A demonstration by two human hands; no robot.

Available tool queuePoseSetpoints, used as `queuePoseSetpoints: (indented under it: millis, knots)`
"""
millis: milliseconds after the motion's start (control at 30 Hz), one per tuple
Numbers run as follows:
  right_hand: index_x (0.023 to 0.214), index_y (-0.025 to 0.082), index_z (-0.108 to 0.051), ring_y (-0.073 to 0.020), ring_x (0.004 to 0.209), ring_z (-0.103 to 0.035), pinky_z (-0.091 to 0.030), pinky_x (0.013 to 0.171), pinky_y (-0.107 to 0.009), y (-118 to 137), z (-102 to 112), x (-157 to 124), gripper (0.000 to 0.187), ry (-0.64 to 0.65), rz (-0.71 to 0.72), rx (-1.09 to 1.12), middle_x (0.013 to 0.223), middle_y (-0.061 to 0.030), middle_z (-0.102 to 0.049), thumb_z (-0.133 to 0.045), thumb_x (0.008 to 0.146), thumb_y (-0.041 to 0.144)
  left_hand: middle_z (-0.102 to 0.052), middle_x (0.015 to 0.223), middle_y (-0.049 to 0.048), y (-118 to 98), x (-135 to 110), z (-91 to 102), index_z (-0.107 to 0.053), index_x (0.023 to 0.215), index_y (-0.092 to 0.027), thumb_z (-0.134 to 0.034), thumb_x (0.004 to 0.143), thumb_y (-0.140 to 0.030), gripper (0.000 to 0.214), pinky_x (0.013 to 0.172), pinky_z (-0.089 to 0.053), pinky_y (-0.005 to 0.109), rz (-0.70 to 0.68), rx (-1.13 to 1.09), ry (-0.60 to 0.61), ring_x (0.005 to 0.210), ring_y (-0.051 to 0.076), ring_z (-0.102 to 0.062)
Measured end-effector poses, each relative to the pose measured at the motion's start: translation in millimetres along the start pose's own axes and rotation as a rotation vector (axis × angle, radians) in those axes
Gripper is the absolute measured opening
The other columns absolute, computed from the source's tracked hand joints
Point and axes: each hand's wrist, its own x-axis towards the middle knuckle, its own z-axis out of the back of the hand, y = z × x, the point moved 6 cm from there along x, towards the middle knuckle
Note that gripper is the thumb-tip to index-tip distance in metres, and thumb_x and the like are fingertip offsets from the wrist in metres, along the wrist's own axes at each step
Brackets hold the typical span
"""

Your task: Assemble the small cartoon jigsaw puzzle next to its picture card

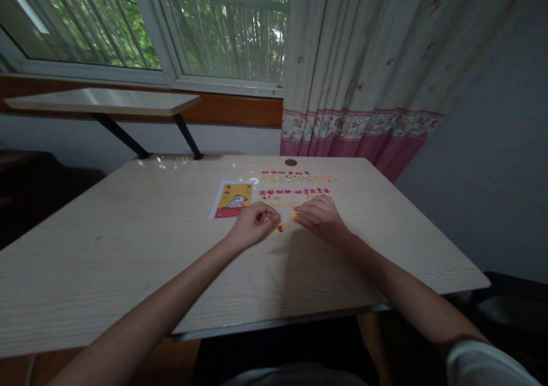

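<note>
Both of my hands rest on a light wooden table over small yellow and red puzzle pieces. My left hand is curled, its fingertips pinched together at the pieces; what they grip is too small to name. My right hand lies flat with fingers stretched toward the left, touching the yellow pieces. Just beyond the hands run two rows of sorted pieces, red and yellow. Left of them lies a yellow and red reference picture card showing a white cartoon figure.
A small dark round hole cap sits near the table's far edge. Behind stand a window, a wall shelf on black brackets and a floral curtain with a pink hem. A grey wall is to the right.
</note>
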Motion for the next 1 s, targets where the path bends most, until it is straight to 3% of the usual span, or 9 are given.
queuePoseSetpoints:
  millis: [167, 433, 700, 1000]
  knots:
    - [0.094, 0.025, -0.071, -0.0177, 0.084, -0.057, -0.036, 0.084, -0.035, -18, 3, -5, 0.019, 0.026, -0.091, 0.004, 0.084, -0.0026, -0.07, -0.062, 0.084, 0.039, -0.063, 0.092, 0.0072, 8, -5, 7.1, -0.068, 0.093, -0.018, -0.053, 0.084, -0.026, 0.02, 0.082, -0.046, 0.035, -0.189, 0.299, 0.083, 0.09, 0.02, -0.058]
    - [0.093, 0.025, -0.072, -0.0215, 0.097, -0.054, -0.034, 0.088, -0.038, -25, -35, -15, 0.019, 0.429, -0.241, 0.061, 0.098, -0.0042, -0.068, -0.069, 0.078, 0.036, -0.06, 0.097, 0.0075, 6, -10, -2.8, -0.066, 0.106, -0.019, -0.051, 0.088, -0.034, 0.027, 0.084, -0.047, 0.035, -0.257, 0.436, 0.21, 0.093, 0.021, -0.056]
    - [0.098, 0.026, -0.071, -0.0233, 0.102, -0.051, -0.032, 0.09, -0.04, -27, -38, -16, 0.023, 0.527, -0.277, 0.066, 0.104, -0.005, -0.067, -0.068, 0.079, 0.037, -0.059, 0.097, 0.0068, 7, -11, -6.3, -0.067, 0.101, -0.02, -0.052, 0.088, -0.034, 0.025, 0.084, -0.046, 0.034, -0.248, 0.485, 0.225, 0.094, 0.021, -0.056]
    - [0.089, 0.025, -0.072, -0.0205, 0.095, -0.053, -0.032, 0.086, -0.038, -21, -43, -14, 0.012, 0.471, -0.255, 0.107, 0.094, -0.0037, -0.069, -0.065, 0.081, 0.032, -0.059, 0.097, 0.007, 5, -11, -7.4, -0.067, 0.103, -0.02, -0.049, 0.089, -0.034, 0.027, 0.084, -0.046, 0.034, -0.246, 0.495, 0.257, 0.094, 0.021, -0.055]
